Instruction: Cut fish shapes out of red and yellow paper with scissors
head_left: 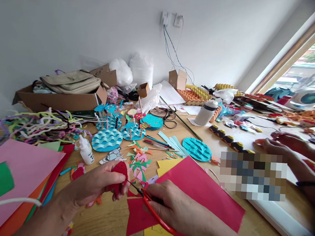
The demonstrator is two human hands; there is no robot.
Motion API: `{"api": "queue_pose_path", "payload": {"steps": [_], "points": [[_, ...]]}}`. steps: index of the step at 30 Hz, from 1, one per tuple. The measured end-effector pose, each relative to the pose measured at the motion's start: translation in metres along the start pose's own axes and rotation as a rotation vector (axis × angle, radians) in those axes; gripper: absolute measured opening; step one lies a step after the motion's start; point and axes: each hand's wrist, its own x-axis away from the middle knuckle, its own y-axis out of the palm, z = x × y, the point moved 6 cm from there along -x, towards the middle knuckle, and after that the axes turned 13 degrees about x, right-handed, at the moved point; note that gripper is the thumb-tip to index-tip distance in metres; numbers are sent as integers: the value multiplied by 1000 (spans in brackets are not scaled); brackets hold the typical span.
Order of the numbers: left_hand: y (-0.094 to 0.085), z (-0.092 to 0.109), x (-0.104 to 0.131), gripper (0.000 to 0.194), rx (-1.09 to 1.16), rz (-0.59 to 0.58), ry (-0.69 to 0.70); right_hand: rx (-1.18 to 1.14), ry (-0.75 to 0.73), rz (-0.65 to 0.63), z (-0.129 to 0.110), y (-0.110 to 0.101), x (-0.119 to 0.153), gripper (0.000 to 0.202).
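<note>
My left hand (102, 180) pinches a small red paper piece (120, 171) with a rounded edge. In my right hand (165, 204) are red-handled scissors (151, 212), their dark blades pointing left at the edge of that piece. Beneath and to the right of my right hand lies a large red sheet (206, 192), with yellow paper (161, 235) partly under it. Colored paper scraps (140, 163) lie just beyond my hands. A white glue bottle (86, 150) stands beyond my left hand, beside a grey paper cutout (114, 155).
Blue wavy discs (107, 140) with paper fish stand mid-table. Pink paper (18, 173) and pipe cleaners (39, 125) are at left, a cardboard box (59, 103) behind. A white jar (206, 114) stands back right. Another person's hands (286, 147) are at the right.
</note>
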Motion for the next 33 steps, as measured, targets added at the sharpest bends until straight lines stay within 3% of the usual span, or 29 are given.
{"api": "queue_pose_path", "payload": {"steps": [6, 11, 15, 18, 21, 26, 33], "points": [[-1, 1, 0, 7, -26, 19, 15, 10, 8, 6, 1, -1, 0, 20], [0, 8, 0, 12, -55, 86, 106, -96, 28, 23, 10, 3, 1, 26], [2, 11, 1, 13, -95, 197, 152, -421, 128, 93, 25, 11, -4, 33], [5, 12, 1, 13, -158, 282, 180, -821, 169, 272, 28, 11, -12, 39], [6, 13, 0, 14, -236, 356, 246, -966, 181, 391, 23, 10, -23, 38], [6, 12, -3, 9, -309, 401, 320, -1011, 170, 453, 13, 8, -38, 27], [11, 10, 0, 13, -375, 444, 302, -918, 233, 539, 12, 5, -38, 19]]}}
